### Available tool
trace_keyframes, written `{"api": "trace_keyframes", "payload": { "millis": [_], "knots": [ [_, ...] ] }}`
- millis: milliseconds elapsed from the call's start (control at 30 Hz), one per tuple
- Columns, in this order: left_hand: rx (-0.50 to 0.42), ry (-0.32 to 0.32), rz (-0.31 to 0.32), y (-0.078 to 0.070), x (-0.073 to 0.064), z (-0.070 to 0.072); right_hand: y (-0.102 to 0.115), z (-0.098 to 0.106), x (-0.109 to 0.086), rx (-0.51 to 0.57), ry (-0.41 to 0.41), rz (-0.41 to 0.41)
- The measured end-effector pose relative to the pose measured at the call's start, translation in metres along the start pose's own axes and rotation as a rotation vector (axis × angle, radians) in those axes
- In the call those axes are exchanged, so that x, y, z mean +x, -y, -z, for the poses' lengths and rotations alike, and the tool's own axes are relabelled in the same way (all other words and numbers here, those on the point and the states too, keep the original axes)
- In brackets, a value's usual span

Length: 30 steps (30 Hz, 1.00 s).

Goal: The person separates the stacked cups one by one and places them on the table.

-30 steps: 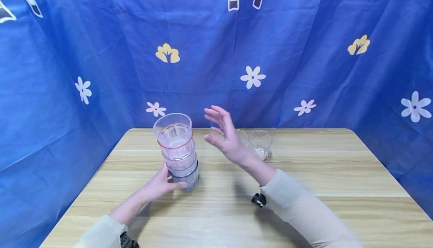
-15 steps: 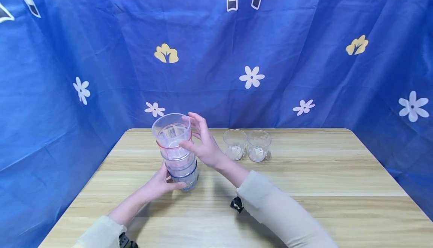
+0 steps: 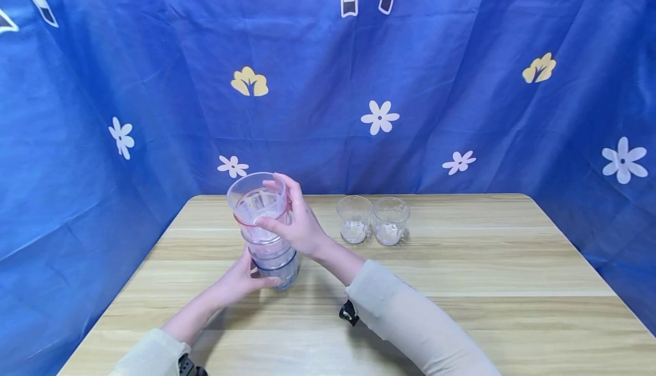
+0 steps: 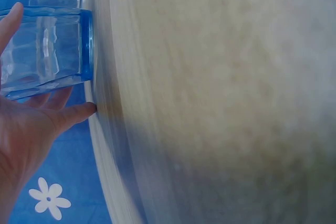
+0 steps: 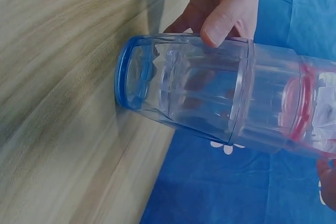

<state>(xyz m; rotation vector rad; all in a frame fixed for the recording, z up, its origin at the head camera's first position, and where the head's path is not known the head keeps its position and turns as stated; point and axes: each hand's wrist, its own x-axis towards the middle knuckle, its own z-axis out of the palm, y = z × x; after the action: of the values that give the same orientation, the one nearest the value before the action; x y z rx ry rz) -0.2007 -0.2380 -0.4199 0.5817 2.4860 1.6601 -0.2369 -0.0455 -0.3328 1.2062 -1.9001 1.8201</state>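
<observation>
A stack of clear glasses (image 3: 267, 249) stood within the left half of the bench (image 3: 487, 285), in from the left edge and short of the far edge. The left hand (image 3: 240, 282) had its grip around the bottom glass (image 5: 194, 87), thumb on the near side and fingers behind. The right hand (image 3: 302, 225) had its grip on the top glass (image 3: 243, 202), thumb in front and fingers around the back by the rim. The bottom glass had a blue base; whether that base touched the bench could not be told. A red band (image 5: 304, 103) ringed the upper part of the stack.

To the right of the stack, near the far edge of the bench, two more clear glasses stood upright just beside each other: one nearer the stack (image 3: 355, 220), the other (image 3: 391, 221) on its right. A blue cloth (image 3: 318, 80) with white flowers (image 3: 380, 118) hung behind the bench. Both sleeves (image 3: 410, 319) were pale.
</observation>
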Motion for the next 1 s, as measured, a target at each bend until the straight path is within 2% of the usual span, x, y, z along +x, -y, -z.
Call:
{"api": "trace_keyframes", "payload": {
  "millis": [633, 1000],
  "knots": [
    [0.004, 0.0, 0.014, -0.0014, 0.0005, -0.0003, 0.0021, -0.0019, -0.0033, -0.08, -0.052, -0.01],
    [-0.017, -0.003, -0.002, 0.0002, 0.0011, -0.0007, 0.0028, -0.0027, -0.0027, -0.101, -0.063, -0.013]
  ]
}}
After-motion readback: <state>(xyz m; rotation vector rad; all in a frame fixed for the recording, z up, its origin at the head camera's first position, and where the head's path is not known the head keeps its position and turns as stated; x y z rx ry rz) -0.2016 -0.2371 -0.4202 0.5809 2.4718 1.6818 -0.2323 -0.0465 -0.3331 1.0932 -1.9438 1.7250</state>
